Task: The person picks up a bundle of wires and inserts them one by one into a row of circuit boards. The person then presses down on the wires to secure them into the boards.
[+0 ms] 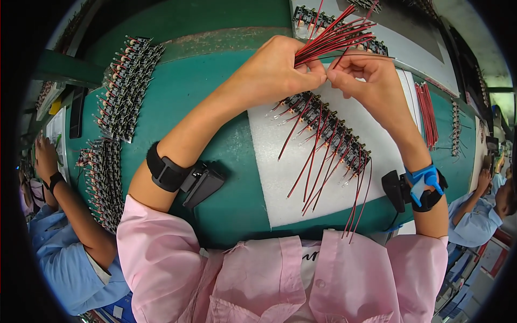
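Observation:
My left hand (285, 67) is closed around a bundle of thin red and black wires (336, 40), whose ends fan out to the upper right. Close beside it, my right hand (369, 75) pinches with thumb and fingertips at a wire near the bundle; the fingertips of both hands almost meet. Below them, a slanting row of small circuit boards (328, 129) lies on a white foam sheet (280, 196). Red and black wires (318, 172) trail from several of these boards toward me. The far end of the row is partly hidden by my left hand.
On the green table (215, 140), stacked rows of circuit boards (126, 89) stand at the left. More red wires (426, 116) lie at the right, near another short board row (456, 129). A grey tray (431, 59) holds boards at the back. Co-workers' arms (75, 215) show at both sides.

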Motion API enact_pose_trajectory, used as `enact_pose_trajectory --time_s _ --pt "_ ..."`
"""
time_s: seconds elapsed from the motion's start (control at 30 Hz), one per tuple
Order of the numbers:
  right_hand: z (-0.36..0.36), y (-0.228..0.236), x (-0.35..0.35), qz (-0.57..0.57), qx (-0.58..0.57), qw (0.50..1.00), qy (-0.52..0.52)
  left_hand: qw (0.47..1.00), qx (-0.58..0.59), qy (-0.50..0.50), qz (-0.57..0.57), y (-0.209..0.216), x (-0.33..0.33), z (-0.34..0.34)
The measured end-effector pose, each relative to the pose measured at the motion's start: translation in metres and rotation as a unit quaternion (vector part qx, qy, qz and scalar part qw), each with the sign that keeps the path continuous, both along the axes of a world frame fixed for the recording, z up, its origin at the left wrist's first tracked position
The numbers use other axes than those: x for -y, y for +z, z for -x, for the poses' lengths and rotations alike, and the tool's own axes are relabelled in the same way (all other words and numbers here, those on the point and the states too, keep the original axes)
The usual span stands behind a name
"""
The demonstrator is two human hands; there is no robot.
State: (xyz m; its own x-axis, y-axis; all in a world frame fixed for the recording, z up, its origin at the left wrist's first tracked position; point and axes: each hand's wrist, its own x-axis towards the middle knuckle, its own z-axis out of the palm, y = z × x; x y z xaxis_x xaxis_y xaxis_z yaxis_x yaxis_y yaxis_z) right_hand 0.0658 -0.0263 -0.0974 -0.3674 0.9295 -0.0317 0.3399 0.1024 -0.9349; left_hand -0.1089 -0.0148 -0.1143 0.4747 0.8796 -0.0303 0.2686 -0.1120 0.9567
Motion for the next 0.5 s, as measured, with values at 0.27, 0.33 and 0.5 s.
enact_pose_trajectory --time_s 0.27,0.33,0.5 --pt "0.025 -0.023 -0.011 0.028 -0.053 0.998 0.003 0.999 -0.025 -0.024 0.030 -0.017 -0.015 0.025" --pt "0.030 -0.039 -0.014 0.005 -0.032 0.999 0.000 0.997 -0.049 -0.052 0.028 -0.024 -0.020 0.032" --pt "0.042 -0.049 -0.009 -0.048 0.046 0.997 -0.029 0.996 -0.063 -0.045 0.041 -0.030 -0.024 0.043"
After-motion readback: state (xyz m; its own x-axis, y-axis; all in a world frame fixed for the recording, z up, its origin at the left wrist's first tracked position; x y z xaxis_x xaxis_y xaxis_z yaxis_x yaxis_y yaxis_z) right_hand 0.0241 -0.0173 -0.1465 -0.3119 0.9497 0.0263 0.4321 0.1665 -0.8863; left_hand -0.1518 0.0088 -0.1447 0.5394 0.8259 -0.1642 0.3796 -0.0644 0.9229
